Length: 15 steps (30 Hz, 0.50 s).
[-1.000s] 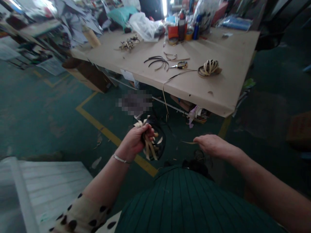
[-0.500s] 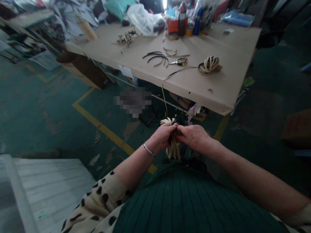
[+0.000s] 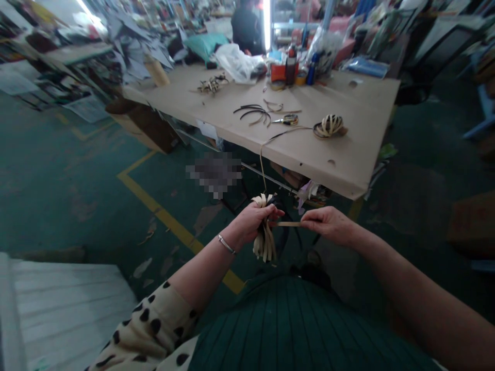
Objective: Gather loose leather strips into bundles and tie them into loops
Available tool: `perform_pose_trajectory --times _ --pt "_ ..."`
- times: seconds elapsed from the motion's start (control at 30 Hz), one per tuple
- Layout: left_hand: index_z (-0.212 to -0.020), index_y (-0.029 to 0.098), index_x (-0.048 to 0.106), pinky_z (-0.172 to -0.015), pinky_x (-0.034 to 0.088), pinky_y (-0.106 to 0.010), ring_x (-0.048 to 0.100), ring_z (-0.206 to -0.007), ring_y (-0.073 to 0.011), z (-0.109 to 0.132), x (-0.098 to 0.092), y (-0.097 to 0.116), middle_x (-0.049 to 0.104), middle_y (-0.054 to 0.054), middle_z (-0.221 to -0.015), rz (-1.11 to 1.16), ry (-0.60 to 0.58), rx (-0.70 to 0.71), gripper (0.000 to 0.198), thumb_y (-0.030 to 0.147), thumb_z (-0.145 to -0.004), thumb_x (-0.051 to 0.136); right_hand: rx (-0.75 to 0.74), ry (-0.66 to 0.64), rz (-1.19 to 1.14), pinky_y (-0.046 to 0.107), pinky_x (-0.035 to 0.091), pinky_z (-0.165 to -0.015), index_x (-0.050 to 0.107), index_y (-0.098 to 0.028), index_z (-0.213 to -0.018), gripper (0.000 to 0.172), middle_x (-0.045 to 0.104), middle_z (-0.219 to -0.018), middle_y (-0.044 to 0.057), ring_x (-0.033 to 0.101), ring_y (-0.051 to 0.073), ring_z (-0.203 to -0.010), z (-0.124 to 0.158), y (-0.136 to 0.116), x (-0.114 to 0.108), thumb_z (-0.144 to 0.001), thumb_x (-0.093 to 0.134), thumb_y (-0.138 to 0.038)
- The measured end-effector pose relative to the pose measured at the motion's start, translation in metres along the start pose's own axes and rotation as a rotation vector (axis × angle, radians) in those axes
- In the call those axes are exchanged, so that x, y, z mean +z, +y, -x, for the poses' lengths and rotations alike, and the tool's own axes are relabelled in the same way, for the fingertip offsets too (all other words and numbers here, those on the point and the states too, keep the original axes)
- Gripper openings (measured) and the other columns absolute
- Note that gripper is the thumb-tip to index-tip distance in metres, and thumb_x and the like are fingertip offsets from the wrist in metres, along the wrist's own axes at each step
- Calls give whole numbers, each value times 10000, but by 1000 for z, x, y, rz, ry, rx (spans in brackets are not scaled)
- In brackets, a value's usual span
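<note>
Away from our left hand (image 3: 252, 220), our right hand (image 3: 329, 225) has moved to the right; half a second ago both were together. Largest is the table (image 3: 336, 172) in front of us. On our side of its near edge is the bundle of strips (image 3: 265, 243), hanging down, with our left fingers closed around it. From there one narrow strip (image 3: 290, 224) runs sideways, almost level, to our right fingertips, which pinch it; the bundle lies to their left.

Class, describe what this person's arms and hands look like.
The left hand is ungloved; that arm wears a silver bracelet and a cream, black-spotted sleeve ending short of the wrist. The right hand is ungloved; its wrist shows no bracelet.
</note>
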State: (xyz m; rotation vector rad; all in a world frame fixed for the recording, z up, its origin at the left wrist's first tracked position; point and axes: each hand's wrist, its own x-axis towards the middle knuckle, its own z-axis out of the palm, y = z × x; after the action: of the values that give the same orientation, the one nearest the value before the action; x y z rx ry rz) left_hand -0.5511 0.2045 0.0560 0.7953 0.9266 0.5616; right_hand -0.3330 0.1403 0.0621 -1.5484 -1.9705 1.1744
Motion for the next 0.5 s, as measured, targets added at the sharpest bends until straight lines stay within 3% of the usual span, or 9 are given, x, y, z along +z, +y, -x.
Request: perform_pose_trajectory --times 0.1,0.2,0.3,0.4,0.5 --pt "-800 88 636 -632 478 -245 611 -730 -165 0 2 16 670 -153 -887 -95 -36 78 215 289 -756 699 -40 -24 272 198 322 -554 692 -159 -795 267 597 -638 -3 513 92 -601 -9 -26 -10 -849 490 -327" --pt "-786 76 656 -675 474 -262 608 -743 -182 3 10 23 667 -147 -839 -171 -62 139 310 365 -708 734 -53 -21 566 206 363 -573 705 -176 -784 251 677 -713 39 594 128 -649 -17 -51 -5 -840 485 -282" --pt "-807 97 647 -598 454 -267 587 -644 -178 -4 14 11 646 -103 -744 -144 -78 145 366 425 -681 750 -57 -43 786 239 438 -598 712 -168 -807 283 709 -774 89 664 191 -697 -28 -61 10 -851 445 -251" --pt "-838 124 634 -554 438 -271 575 -606 -185 -29 8 -10 628 -68 -696 -34 -45 152 497 476 -552 837 -16 -44 837 278 500 -615 710 -164 -862 265 716 -841 100 690 242 -754 -43 -56 19 -844 461 -252" --pt "-726 103 637 -548 419 -238 556 -598 -164 -51 0 -20 601 -55 -624 -21 -9 243 570 517 -425 888 5 -35 876 328 534 -629 701 -157 -900 255 710 -914 111 691 278 -793 -51 -55 19 -834 475 -255"
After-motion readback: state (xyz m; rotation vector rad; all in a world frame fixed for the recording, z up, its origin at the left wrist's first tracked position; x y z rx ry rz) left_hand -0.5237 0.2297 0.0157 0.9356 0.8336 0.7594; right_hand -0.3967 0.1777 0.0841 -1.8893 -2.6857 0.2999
